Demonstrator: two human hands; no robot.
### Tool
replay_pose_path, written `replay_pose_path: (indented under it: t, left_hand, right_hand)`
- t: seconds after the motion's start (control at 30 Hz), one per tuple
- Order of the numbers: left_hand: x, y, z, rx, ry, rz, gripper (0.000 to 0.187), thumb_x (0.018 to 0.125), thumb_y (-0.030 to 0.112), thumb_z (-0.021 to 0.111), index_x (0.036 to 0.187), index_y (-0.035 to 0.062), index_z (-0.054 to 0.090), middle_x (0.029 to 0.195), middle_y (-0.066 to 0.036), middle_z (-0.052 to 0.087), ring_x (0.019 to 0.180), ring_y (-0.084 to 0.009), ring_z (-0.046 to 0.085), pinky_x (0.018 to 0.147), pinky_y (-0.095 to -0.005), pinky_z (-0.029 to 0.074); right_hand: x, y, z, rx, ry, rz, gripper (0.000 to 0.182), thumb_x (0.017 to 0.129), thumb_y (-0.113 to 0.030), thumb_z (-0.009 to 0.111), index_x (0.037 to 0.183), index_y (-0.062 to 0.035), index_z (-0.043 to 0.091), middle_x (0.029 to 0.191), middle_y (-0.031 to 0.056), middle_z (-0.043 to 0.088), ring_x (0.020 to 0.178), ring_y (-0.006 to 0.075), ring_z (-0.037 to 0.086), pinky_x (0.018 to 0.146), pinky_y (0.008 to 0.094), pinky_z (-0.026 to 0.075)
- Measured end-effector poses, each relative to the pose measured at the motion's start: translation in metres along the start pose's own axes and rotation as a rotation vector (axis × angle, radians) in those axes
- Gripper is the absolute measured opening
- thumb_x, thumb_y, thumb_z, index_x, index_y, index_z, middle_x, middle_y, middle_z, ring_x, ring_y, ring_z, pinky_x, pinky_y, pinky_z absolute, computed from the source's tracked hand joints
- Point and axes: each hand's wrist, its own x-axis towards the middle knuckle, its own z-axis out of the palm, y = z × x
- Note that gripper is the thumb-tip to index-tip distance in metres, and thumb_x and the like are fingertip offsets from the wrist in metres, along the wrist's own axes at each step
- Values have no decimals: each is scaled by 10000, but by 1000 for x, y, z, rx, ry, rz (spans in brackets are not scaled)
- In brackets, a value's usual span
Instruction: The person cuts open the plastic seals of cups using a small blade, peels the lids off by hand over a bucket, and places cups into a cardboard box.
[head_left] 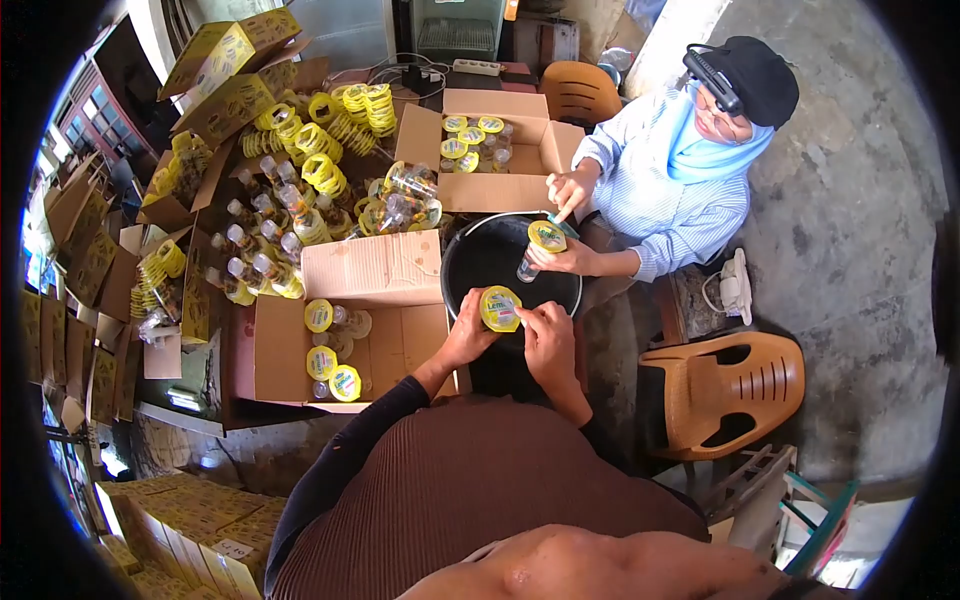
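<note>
My left hand is wrapped round the side of a plastic drink cup. Its yellow lid faces up and carries green lettering. My right hand is at the right rim of that lid, fingers bent and pressed together; whatever they pinch is too small to make out. Beneath the cup is a black bucket with a thin handle. Left of my hands, an open cardboard box holds several cups with yellow lids.
Across the bucket, a co-worker holds a similar cup and a small blue tool. Another cardboard box holds cups. Stacked yellow rings and bottles crowd the table's left. An orange chair stands right.
</note>
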Motion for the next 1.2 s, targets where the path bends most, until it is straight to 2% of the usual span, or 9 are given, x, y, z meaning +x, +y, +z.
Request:
replay_pose_path:
  t: [0.1, 0.23, 0.3, 0.4, 0.83, 0.9, 0.93, 1.03, 1.2]
  left_hand:
    - [0, -1, 3, -26, 30, -10, 710, 654, 35, 826, 1251, -10, 445, 1164, -196, 517, 1113, -403, 508, 967, -450, 435]
    - [0, 0, 4, -27, 53, 27, 715, 664, 51, 841, 1247, -6, 430, 1165, -200, 524, 1106, -410, 525, 946, -453, 458]
    - [0, -1, 3, -102, -5, -99, 685, 709, 51, 838, 1253, 14, 423, 1153, -189, 601, 1102, -366, 609, 920, -416, 504]
    - [-2, -3, 5, -46, 1, -96, 695, 718, 59, 838, 1259, 12, 404, 1146, -191, 628, 1085, -358, 636, 903, -414, 521]
    - [-4, -7, 7, 1, -6, -47, 720, 718, 67, 834, 1279, 11, 387, 1195, -197, 522, 1147, -358, 572, 951, -403, 488]
    - [-4, -7, 7, -62, -32, -85, 733, 693, 79, 809, 1278, 3, 374, 1230, -201, 511, 1148, -434, 506, 1072, -559, 329]
    - [-5, -6, 7, -72, -44, -106, 738, 693, 90, 812, 1285, 21, 378, 1246, -186, 524, 1183, -434, 503, 1112, -609, 253]
    - [-5, -2, 4, 49, -85, -63, 743, 688, 93, 816, 1291, 38, 385, 1246, -177, 544, 1226, -417, 504, 1141, -604, 228]
    - [1, -2, -4, -61, -144, -151, 747, 684, 102, 821, 1295, 48, 396, 1244, -172, 562, 1260, -404, 502, 1159, -609, 196]
  right_hand:
    - [1, -4, -3, -16, 2, -1, 281, 820, 1, 643, 1084, -79, 695, 894, 79, 550, 851, 279, 549, 730, 414, 417]
    - [-2, -7, -3, -41, 14, -7, 267, 827, -13, 641, 1080, -78, 699, 897, 76, 552, 845, 274, 547, 726, 409, 413]
    - [-2, -8, -3, -43, 17, -2, 264, 827, -14, 640, 1075, -77, 702, 897, 75, 551, 847, 271, 548, 726, 407, 413]
    - [-2, -7, 0, -59, 9, -7, 260, 821, -16, 639, 1065, -75, 707, 897, 73, 551, 850, 267, 550, 728, 405, 412]
    - [-3, -5, 6, -165, -138, -11, 201, 815, -48, 613, 968, -87, 736, 874, 61, 534, 846, 250, 548, 739, 388, 406]
    - [-3, -3, 1, -163, -152, -5, 203, 815, -50, 610, 968, -92, 738, 871, 55, 539, 848, 247, 550, 738, 387, 407]
    - [-3, -3, -2, -163, -161, -1, 206, 816, -52, 608, 968, -97, 740, 868, 48, 543, 851, 243, 553, 737, 386, 407]
    - [-3, -1, -16, -162, -200, 14, 194, 823, -38, 621, 958, -110, 740, 873, 48, 559, 862, 253, 562, 736, 393, 411]
    - [4, -1, -43, -157, -148, 22, 210, 829, -43, 622, 969, -139, 745, 867, 23, 564, 855, 232, 552, 770, 387, 399]
